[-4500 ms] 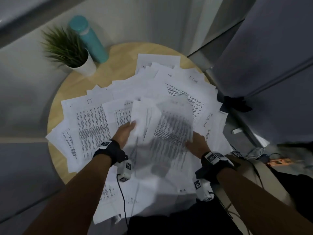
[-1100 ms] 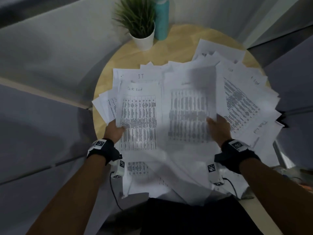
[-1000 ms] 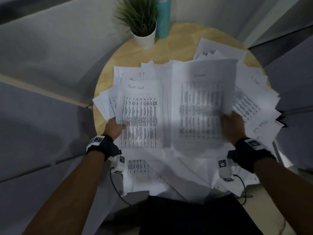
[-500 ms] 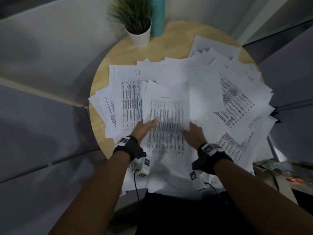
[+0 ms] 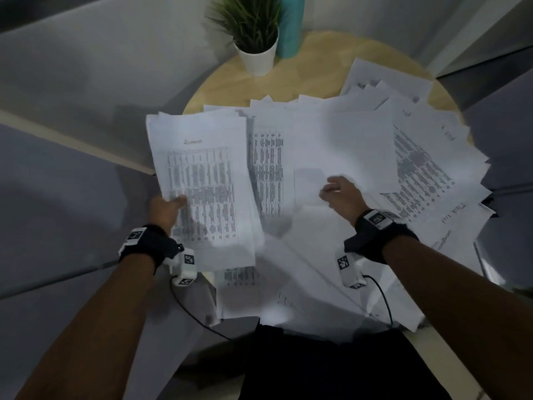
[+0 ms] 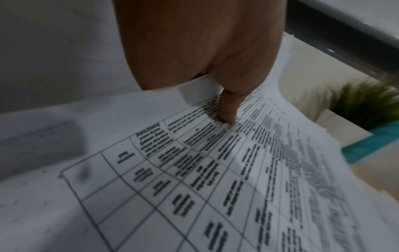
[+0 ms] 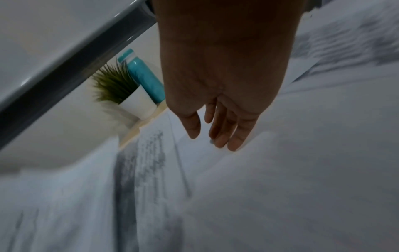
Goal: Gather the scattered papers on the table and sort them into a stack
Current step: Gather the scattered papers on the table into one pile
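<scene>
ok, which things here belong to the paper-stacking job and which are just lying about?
Job: stack of printed sheets, pinched by the left hand; loose papers spread over the round wooden table; right hand, fingers relaxed, over them.
Lying about: potted plant; teal bottle, both at the table's far edge.

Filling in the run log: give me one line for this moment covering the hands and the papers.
left hand: grips paper stack | right hand: open over scattered papers | stage: gathering unfinished

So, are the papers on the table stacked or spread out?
Spread out: loose sheets fan across the table; the left hand grips one gathered bundle.
</scene>
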Motion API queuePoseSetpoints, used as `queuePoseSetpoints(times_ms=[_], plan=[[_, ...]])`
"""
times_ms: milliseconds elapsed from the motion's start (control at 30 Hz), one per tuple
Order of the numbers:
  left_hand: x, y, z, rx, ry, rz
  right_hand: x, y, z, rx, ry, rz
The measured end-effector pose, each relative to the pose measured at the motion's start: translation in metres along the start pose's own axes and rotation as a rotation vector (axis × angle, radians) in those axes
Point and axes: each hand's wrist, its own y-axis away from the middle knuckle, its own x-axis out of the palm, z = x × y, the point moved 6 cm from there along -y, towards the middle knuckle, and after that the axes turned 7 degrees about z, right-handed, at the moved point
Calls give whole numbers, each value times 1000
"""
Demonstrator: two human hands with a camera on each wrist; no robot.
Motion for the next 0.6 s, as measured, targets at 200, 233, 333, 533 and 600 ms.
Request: queuePoseSetpoints(times_ms=[200,233,333,533,600], plan=[[4,-5,25,-95,-194,32,62,-25,35,128,-259,172],[12,-2,25,-77,-209,56,70,-25,40,134,-191,193],[37,7,19,-51,-238,108,91,-21,47,98,-6,241],[38,4,17,-72,-189,56,44,-14,40,-21,107,-26],[32,0,18,-76,-157,42,8,-11,32,-38,114,-100]])
